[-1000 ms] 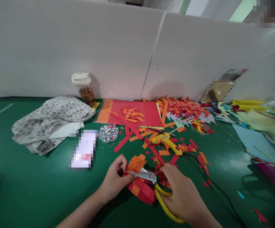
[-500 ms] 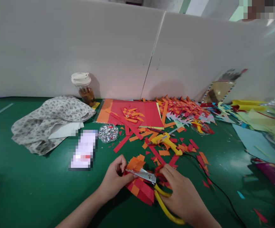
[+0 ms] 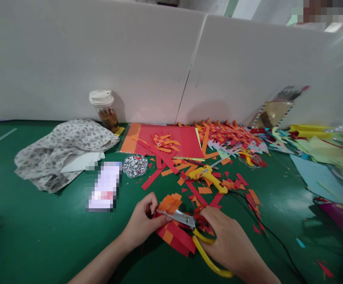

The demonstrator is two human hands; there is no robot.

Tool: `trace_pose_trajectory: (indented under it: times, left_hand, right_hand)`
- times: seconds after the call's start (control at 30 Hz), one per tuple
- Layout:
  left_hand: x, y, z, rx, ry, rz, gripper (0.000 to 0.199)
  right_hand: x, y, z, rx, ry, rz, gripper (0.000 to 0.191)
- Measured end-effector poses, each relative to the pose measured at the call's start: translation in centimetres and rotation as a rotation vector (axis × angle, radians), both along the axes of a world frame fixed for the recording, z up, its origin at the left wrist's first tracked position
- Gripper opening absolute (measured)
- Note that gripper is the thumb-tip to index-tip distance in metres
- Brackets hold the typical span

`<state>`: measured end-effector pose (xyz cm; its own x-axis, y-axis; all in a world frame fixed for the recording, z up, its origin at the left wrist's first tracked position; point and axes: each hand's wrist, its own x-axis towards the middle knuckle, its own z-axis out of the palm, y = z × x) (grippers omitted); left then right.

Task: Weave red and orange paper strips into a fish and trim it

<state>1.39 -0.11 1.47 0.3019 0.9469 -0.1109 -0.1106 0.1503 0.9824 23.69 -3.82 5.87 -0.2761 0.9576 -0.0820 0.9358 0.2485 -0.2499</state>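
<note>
My left hand (image 3: 144,219) pinches a woven piece of red and orange paper strips (image 3: 171,234) just above the green table. In my right hand (image 3: 224,236) is a pair of scissors (image 3: 203,252) with yellow handles. Their metal blades lie across the woven paper, with the tips close to my left thumb. Orange strip ends stick up behind the blades, and wider red strips hang below them. Part of the weave is hidden behind the blades and my left fingers.
A yellow glue gun (image 3: 208,177) with a black cord lies among paper scraps. Behind are red paper sheets (image 3: 186,138) with a woven fish (image 3: 165,142), and more woven pieces (image 3: 227,132). Leftward are a dish of googly eyes (image 3: 135,165), a phone (image 3: 105,185), a cloth (image 3: 64,150) and a cup (image 3: 106,110).
My right hand and the scissor handles have shifted slightly to the right. The red strips under the blades sit a little further right. My left hand stays almost still.
</note>
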Motion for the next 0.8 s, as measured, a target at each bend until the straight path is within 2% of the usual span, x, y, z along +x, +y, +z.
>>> trace_pose_trajectory:
  times: [0.43, 0.8]
  left_hand:
    - [0.04, 0.09, 0.32, 0.0, -0.004, 0.017, 0.044]
    - [-0.05, 0.1, -0.05, -0.018, -0.021, 0.014, 0.045]
  right_hand:
    - [0.3, 0.35, -0.08, -0.012, 0.027, 0.032, 0.023]
    - [0.41, 0.48, -0.13, 0.019, 0.052, 0.038, 0.027]
